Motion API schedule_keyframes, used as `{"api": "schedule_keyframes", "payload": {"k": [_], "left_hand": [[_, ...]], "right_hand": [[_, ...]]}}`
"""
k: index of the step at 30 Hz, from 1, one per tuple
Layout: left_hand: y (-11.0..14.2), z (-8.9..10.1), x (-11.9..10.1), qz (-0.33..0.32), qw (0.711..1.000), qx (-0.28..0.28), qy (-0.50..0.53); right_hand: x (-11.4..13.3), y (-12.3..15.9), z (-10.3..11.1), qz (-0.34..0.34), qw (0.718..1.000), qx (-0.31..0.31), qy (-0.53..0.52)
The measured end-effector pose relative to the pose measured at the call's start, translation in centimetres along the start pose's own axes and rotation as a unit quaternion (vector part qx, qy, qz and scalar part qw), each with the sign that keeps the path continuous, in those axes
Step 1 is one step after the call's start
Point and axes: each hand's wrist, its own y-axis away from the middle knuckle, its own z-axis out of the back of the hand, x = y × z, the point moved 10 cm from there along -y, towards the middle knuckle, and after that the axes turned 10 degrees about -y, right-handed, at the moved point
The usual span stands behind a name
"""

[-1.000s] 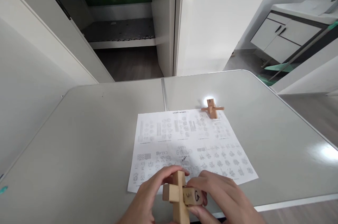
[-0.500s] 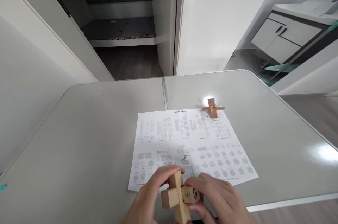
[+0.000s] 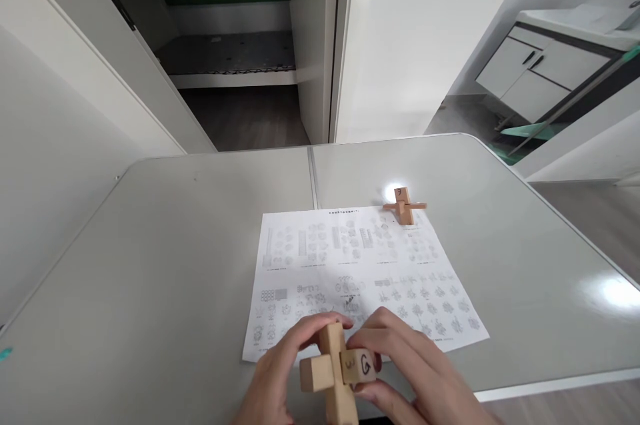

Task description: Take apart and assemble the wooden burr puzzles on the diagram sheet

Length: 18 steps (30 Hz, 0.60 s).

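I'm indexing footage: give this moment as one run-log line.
left hand: holding wooden cross | right hand: gripping its marked block | printed sheet: on table | second cross: at sheet's far right corner

Held block (image 3: 359, 365): "3", G-like mark. Paper sheet (image 3: 300, 271): print too small. Far wooden cross (image 3: 403, 209): mark unclear.

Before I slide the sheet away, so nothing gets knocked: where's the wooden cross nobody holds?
In the head view, the unheld cross lies right of centre, across the far edge of the printed sheet near its right corner, beyond the right hand.
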Motion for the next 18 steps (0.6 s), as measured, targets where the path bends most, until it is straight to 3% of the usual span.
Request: {"api": "schedule_keyframes", "payload": {"k": [5,11,18], "left_hand": [[-0.7,-0.2,-1.2,-0.042,0.996,-0.009,0.080],[-0.7,-0.2,-0.7,-0.035,0.995,-0.017,0.095],[-0.4,-0.9,0.7,-0.014,0.993,-0.026,0.116]], "right_hand": [[-0.2,0.1,-0.7,0.006,1.000,0.015,0.020],[0.4,0.2,-0.9,0.110,0.989,-0.054,0.082],[0.9,-0.1,-1.2,0.098,0.990,-0.025,0.099]]}}
